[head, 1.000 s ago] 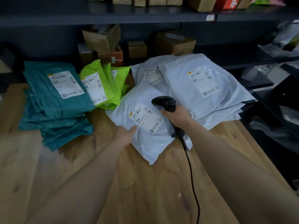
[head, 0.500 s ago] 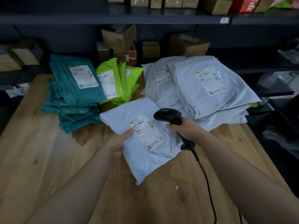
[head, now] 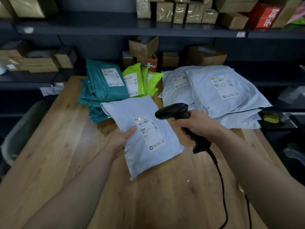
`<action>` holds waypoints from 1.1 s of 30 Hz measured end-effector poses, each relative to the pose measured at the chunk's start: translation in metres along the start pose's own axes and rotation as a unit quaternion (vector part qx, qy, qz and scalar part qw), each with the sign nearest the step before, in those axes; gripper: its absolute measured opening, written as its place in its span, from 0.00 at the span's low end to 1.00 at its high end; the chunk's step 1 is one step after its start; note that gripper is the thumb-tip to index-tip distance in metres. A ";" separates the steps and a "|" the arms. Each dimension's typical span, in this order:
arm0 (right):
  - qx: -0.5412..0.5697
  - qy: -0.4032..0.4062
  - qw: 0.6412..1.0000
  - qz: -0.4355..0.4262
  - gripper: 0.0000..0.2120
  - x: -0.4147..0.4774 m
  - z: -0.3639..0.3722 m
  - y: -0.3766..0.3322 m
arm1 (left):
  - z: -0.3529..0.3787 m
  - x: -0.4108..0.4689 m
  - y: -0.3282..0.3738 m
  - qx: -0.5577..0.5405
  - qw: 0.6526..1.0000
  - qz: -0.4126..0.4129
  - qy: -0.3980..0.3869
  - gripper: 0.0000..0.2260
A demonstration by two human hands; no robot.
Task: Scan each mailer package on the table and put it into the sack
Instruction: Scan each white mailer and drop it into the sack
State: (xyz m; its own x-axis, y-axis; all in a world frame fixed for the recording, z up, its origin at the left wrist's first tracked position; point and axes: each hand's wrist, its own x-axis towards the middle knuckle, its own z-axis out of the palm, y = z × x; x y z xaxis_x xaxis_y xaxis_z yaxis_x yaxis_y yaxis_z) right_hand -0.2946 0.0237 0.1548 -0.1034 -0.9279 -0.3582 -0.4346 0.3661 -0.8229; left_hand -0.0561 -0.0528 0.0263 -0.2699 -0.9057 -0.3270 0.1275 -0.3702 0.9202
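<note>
Left hand grips the mailer at its near-left edge, thumb on top beside the label, fingers underneath. Change: the mailer has come away from the white pile and is now raised and tilted up over the table. Right hand is clamped round the scanner handle, with the scanner head just right of the left thumb, aimed at the label. Teal pile and green mailers sit beyond the left hand, untouched. Likely mid-scan, bagging next. Sack not clearly visible.
</note>
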 end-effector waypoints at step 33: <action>0.266 -0.131 0.953 0.060 0.12 0.044 0.118 -0.019 | -0.111 -0.093 0.075 -0.035 0.996 0.045 0.072 0.11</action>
State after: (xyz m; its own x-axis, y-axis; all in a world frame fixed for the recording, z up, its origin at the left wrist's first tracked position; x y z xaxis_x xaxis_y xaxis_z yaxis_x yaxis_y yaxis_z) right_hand -0.1851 -0.0159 0.1020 0.1326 -0.8534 -0.5042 0.0888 0.5168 -0.8515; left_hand 0.0848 -0.0195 0.1019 -0.1148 -0.9542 -0.2762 0.2128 -0.2952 0.9314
